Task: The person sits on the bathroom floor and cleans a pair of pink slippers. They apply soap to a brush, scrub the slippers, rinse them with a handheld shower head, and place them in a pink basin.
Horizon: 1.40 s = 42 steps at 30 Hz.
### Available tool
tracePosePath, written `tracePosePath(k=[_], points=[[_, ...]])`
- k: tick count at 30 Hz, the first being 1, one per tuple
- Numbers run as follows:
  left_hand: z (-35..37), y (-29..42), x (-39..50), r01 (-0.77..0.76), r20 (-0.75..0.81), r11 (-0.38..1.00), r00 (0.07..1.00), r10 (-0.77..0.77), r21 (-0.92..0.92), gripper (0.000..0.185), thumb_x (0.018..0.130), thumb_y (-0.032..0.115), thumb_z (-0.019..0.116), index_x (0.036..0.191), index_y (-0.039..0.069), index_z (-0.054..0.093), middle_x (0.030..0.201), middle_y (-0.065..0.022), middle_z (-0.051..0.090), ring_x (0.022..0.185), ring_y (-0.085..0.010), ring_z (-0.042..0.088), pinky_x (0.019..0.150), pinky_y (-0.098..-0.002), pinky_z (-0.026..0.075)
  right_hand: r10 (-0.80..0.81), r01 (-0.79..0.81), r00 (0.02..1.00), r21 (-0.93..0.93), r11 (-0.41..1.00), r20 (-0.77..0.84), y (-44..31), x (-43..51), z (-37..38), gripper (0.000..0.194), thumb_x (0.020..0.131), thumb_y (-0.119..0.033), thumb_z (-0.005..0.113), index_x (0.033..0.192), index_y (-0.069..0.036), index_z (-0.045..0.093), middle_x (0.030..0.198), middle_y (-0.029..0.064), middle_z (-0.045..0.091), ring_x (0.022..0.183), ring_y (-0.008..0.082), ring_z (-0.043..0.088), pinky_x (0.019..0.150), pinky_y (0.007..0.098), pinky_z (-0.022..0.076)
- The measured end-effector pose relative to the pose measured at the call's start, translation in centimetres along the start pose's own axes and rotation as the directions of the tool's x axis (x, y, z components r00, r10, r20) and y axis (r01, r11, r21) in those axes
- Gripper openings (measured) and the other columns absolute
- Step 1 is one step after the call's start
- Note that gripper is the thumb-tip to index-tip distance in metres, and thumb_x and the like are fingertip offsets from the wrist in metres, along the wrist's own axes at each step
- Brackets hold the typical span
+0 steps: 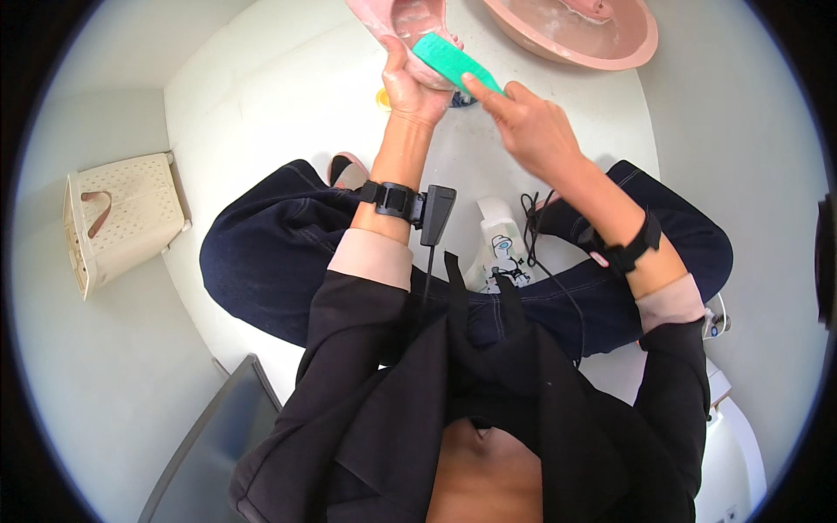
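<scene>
My left hand point(413, 91) holds up a pink slipper or clog point(428, 65), wet with some suds, its opening facing up. In my right hand point(536, 124) is a green brush or sponge-like scrubber point(454, 62), the forefinger laid along it and its far end against the pink slipper's rim. A pink basin point(637, 55) at the top right holds cloudy water and another pink item point(592, 8), cut off by the picture's edge. Black straps circle both wrists, with a small black device on the left one.
A printed bottle or pouch point(502, 248) lies between my knees, beside a black cord point(533, 225). A yellow round object point(383, 99) is just left of my left wrist. A cream perforated basket point(131, 209) stands at the left wall. A grey panel point(216, 444) is at lower left.
</scene>
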<state>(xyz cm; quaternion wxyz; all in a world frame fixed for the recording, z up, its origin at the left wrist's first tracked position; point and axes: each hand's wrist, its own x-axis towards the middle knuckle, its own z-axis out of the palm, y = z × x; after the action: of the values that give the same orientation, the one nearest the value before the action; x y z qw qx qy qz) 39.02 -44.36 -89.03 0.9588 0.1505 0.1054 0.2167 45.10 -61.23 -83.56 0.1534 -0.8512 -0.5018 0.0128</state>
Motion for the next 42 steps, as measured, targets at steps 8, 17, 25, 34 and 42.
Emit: tracePosePath(k=[8,17,25,34,42], points=[[-0.5,0.0,0.0,-0.046,-0.040,0.994,0.998,0.051,0.101,0.073,0.089,0.064,0.040,0.138,0.011,0.035,0.134,-0.0121,0.047,0.122,-0.0340,0.043,0.099,-0.0538,0.038,0.024,-0.025,1.000,0.025,0.999,0.009,-0.5,-0.7,-0.1,0.049,0.086,-0.008,0.054,0.131,-0.027,0.053,0.075,0.0115,0.056,0.068,0.0316,0.060,0.057,0.0423,0.0485],[-0.3,0.7,0.1,0.000,0.042,0.999,0.999,-0.002,0.052,0.082,0.084,0.069,0.042,0.138,0.007,0.036,0.129,-0.0182,0.050,0.119,-0.0372,0.046,0.103,-0.0522,0.036,0.060,-0.046,0.993,0.135,0.990,-0.098,-1.0,-0.6,-1.5,0.045,0.087,-0.009,0.057,0.130,-0.025,0.056,0.075,0.0114,0.054,0.067,0.0308,0.057,0.060,0.0409,0.0461],[0.1,0.7,-0.3,-0.013,-0.007,0.994,1.000,0.014,0.105,0.082,0.087,0.070,0.034,0.139,0.007,0.035,0.131,-0.0186,0.048,0.121,-0.0368,0.046,0.104,-0.0540,0.035,0.114,-0.115,0.992,-0.007,0.993,-0.062,-2.1,-0.1,-3.1,0.048,0.085,-0.008,0.057,0.130,-0.025,0.055,0.074,0.0108,0.051,0.063,0.0316,0.055,0.055,0.0415,0.0450],[-0.5,0.6,0.1,-0.004,0.074,0.994,0.997,-0.004,0.113,0.085,0.082,0.072,0.043,0.139,0.009,0.036,0.134,-0.0161,0.045,0.121,-0.0366,0.044,0.097,-0.0560,0.040,-0.038,0.035,0.993,-0.031,0.999,-0.110,-1.3,0.0,-2.1,0.051,0.084,-0.008,0.056,0.130,-0.028,0.054,0.077,0.0112,0.052,0.064,0.0329,0.058,0.056,0.0431,0.0474],[-0.1,1.2,0.1,0.045,0.078,0.998,0.996,-0.048,0.050,0.086,0.075,0.072,0.053,0.139,0.017,0.037,0.133,-0.0096,0.047,0.121,-0.0333,0.043,0.093,-0.0565,0.038,0.063,-0.059,0.994,0.053,0.997,-0.091,1.5,0.4,-2.3,0.038,0.090,-0.013,0.057,0.127,-0.021,0.058,0.087,0.0120,0.065,0.078,0.0274,0.065,0.072,0.0380,0.0521]])
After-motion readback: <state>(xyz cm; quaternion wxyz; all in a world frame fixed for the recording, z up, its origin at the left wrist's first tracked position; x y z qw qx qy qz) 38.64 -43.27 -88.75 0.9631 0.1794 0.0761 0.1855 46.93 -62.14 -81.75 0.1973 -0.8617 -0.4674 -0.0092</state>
